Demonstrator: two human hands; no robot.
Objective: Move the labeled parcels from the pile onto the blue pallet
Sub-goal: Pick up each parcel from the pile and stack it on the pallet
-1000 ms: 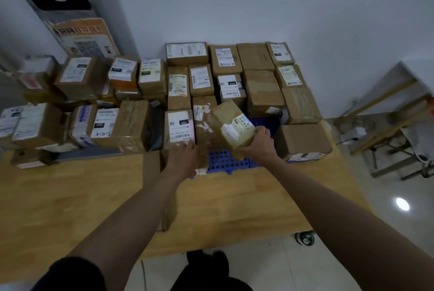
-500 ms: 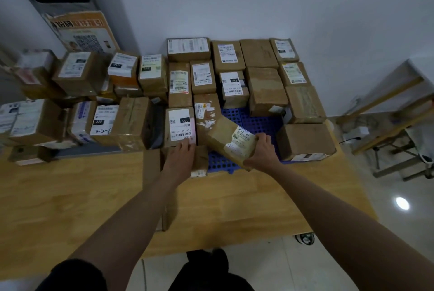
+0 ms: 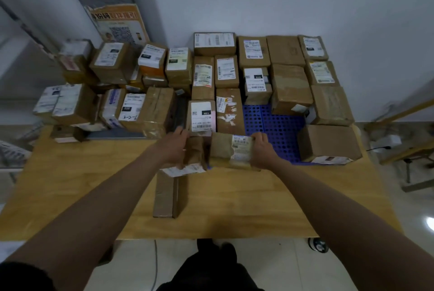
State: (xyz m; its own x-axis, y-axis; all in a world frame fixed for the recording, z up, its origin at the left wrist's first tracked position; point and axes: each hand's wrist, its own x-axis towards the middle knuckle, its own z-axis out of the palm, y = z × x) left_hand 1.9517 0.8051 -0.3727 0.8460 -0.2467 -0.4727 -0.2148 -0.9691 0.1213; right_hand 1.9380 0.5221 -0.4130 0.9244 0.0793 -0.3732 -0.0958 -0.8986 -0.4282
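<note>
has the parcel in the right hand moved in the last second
Yes. The parcel in the right hand came down toward the table edge, off the blue pallet's open holes.

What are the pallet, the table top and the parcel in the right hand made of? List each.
Blue pallet: likely moulded plastic, gridded with holes.
Table top: pale wood or laminate, faint grain.
Parcel: brown cardboard, glossy tape, white paper label.

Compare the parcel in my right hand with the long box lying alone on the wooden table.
The parcel bears a white label on top; the long box shows plain cardboard. The parcel lies crosswise at the pallet's front edge, gripped by the right hand; the long box points away from the viewer, and neither hand touches it. The parcel sits among others; the long box lies apart on the table. Both are brown cardboard.
</note>
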